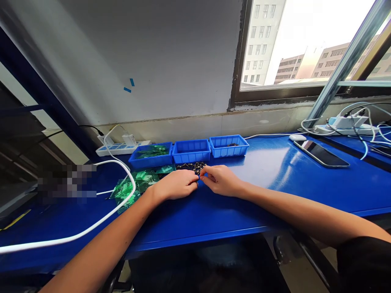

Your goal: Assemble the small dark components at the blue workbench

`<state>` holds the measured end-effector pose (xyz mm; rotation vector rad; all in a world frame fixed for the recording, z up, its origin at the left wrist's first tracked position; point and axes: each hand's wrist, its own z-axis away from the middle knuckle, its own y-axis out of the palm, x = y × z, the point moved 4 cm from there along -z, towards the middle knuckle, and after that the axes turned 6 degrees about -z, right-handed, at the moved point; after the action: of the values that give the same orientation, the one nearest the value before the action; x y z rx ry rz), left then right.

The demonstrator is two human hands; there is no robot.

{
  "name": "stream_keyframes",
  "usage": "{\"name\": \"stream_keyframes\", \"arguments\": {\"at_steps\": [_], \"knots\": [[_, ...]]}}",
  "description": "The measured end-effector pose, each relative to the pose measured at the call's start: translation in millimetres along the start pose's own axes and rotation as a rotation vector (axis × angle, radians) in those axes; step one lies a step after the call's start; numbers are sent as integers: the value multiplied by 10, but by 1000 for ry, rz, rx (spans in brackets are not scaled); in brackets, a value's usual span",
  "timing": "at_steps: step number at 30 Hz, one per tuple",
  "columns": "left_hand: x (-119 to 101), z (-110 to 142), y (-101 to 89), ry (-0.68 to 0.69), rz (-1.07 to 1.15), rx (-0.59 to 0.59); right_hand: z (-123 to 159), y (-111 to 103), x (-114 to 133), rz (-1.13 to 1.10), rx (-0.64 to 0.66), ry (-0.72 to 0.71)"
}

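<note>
Both hands rest on the blue table point(275, 183), fingertips meeting just in front of a pile of small dark parts point(192, 166). My left hand point(176, 185) is curled, its fingers pinched together at the tips. My right hand point(220, 180) is also pinched, thumb against forefinger, touching the left hand's tips. What lies between the fingers is too small to name. Several green circuit boards point(134, 185) lie to the left of my left hand.
Three blue trays stand behind the pile: left tray point(149, 160) holding green boards, middle tray point(191, 152), right tray point(229, 147) with a few dark bits. A white cable point(91, 228) crosses the left side. Power strip point(119, 147), phone point(324, 154) and second strip point(345, 124) lie beyond.
</note>
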<state>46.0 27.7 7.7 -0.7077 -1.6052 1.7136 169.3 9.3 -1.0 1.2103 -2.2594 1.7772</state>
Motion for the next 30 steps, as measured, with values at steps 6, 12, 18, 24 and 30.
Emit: {"name": "stream_keyframes", "arguments": {"at_steps": [6, 12, 18, 24, 30], "knots": [[-14, 7, -2, -12, -37, 16, -5, 8, 6, -12, 22, -7], [-19, 7, -1, -107, -25, 13, -5, 3, -6, -13, 3, -1], [-14, 1, 1, -133, -11, 12, 3, -15, 4, -17, -6, 7], [-22, -2, -11, -84, 3, 10, 3, -3, -11, 12, 0, 41], [-20, 4, -20, -83, 10, 17, -8, -10, -25, 38, 11, 78]]}}
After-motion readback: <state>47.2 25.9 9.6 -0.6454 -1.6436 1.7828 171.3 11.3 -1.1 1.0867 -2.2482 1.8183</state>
